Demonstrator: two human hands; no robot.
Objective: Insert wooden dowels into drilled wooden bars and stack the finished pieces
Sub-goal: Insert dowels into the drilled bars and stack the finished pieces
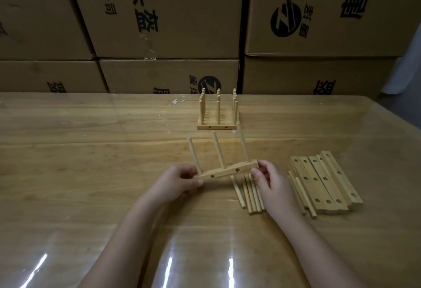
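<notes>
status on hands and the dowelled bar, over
Left hand and right hand each hold one end of bar, held tilted, three dowels seated. Finished stack ahead. Loose dowels below right hand, not blocking.

Left of the left hand (177,183) the bench (79,151) showed bare wood from the near edge back to the cardboard boxes (170,26), which walled off the far side. A bare strip ran between the held bar (226,172), its three dowels standing up, and the finished pieces (218,126) behind it. On the right, loose dowels (248,194) lay partly under the right hand (273,187), and the drilled bars (323,182) just beyond them filled that side.
</notes>
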